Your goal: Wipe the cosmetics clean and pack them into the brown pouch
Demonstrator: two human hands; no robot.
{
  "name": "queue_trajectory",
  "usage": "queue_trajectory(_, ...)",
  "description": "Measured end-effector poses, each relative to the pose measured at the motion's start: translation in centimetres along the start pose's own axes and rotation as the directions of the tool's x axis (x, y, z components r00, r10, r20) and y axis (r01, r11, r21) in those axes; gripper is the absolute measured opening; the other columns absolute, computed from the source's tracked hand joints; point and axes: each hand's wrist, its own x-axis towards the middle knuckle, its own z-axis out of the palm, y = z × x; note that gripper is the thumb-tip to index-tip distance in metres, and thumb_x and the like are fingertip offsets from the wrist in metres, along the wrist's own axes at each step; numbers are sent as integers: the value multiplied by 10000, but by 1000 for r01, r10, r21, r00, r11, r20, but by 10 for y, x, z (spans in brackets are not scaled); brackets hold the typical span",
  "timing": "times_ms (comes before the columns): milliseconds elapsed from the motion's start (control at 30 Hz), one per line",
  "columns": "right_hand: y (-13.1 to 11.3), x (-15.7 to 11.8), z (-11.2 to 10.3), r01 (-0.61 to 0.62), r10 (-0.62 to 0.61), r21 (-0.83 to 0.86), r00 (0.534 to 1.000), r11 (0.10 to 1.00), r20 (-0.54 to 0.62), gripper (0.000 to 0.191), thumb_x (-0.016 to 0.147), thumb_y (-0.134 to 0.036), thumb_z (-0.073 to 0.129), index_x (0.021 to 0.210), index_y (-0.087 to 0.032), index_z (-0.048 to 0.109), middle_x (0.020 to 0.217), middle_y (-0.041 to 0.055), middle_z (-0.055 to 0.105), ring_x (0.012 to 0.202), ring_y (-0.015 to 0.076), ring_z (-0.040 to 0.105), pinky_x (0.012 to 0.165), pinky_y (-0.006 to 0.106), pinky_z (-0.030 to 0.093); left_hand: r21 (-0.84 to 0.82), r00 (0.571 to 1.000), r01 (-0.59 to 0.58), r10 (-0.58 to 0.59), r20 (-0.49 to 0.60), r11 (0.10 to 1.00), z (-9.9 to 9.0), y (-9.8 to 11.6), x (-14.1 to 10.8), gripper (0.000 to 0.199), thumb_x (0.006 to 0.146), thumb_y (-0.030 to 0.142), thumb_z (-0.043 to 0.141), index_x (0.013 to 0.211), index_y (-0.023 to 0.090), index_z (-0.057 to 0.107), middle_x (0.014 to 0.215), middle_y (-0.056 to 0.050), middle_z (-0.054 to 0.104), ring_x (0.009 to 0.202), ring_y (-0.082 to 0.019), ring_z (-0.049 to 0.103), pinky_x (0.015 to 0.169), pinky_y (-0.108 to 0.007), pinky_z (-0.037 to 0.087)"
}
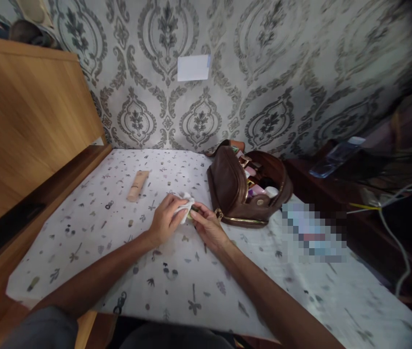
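In the middle of the view, my left hand (166, 219) pinches a white cloth or tissue (185, 205). Close beside it, my right hand (208, 226) holds a small greenish item (191, 213), which the tissue touches; its shape is mostly hidden by my fingers. Left of my hands, a beige tube (138, 185) lies on the patterned white cloth covering the table (169, 271). An open brown bag (229, 186) stands just beyond my right hand, filled with several cosmetic items.
A wooden cabinet (31, 106) borders the left side. Patterned wallpaper (198, 116) with a white switch plate (193, 68) is behind. At the right are a blurred-out flat item (313, 232), a clear plastic bottle (337, 157) and white cables (395, 235).
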Motion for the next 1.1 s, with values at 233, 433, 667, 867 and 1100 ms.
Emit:
queue_trajectory(233, -6, -6, 4, 12, -16, 49, 996, 999, 87, 491, 657, -334, 871, 1125, -317, 724, 1122, -6, 720, 1003, 162, 651, 952, 295, 503, -127, 977, 212, -213, 6, 969, -3, -5, 8, 286, 1010, 362, 398, 930, 192, 614, 857, -30, 578, 835, -170, 558, 785, -278, 435)
queue_trajectory(433, -7, -8, 3, -21, 9, 90, 992, 996, 130, 426, 717, -347, 838, 1127, -315, 729, 1088, -4, 722, 885, 135, 666, 754, 240, 555, -252, 938, 345, -342, 57, 904, 7, -15, 3, 347, 995, 429, 401, 794, 190, 551, 723, 6, 517, 714, -154, 509, 708, -271, 409)
queue_trajectory(667, -10, -10, 5, -14, 12, 12, 988, 1000, 152, 450, 699, -327, 847, 1130, -323, 719, 1217, 5, 631, 967, 168, 640, 792, 314, 592, -210, 961, 258, -273, -46, 943, 1, -9, 4, 321, 1014, 390, 388, 1031, 182, 631, 924, -48, 609, 898, -180, 577, 841, -294, 443)
queue_trajectory(867, -10, -12, 6, 7, 0, -72, 995, 997, 102, 424, 645, -316, 878, 1041, -305, 727, 1072, -2, 632, 911, 157, 602, 800, 305, 558, -120, 992, 110, -116, -42, 987, -6, -4, 6, 332, 1024, 371, 381, 1111, 196, 650, 938, -59, 591, 902, -181, 579, 832, -305, 453)
queue_trajectory(1100, -13, -12, 8, 78, -67, -124, 993, 989, 93, 457, 618, -375, 883, 1028, -286, 702, 952, -5, 676, 805, 142, 573, 712, 256, 470, -248, 959, 281, -282, 35, 927, -2, -6, 8, 392, 1008, 469, 373, 835, 189, 585, 778, -10, 545, 763, -159, 537, 747, -277, 430)
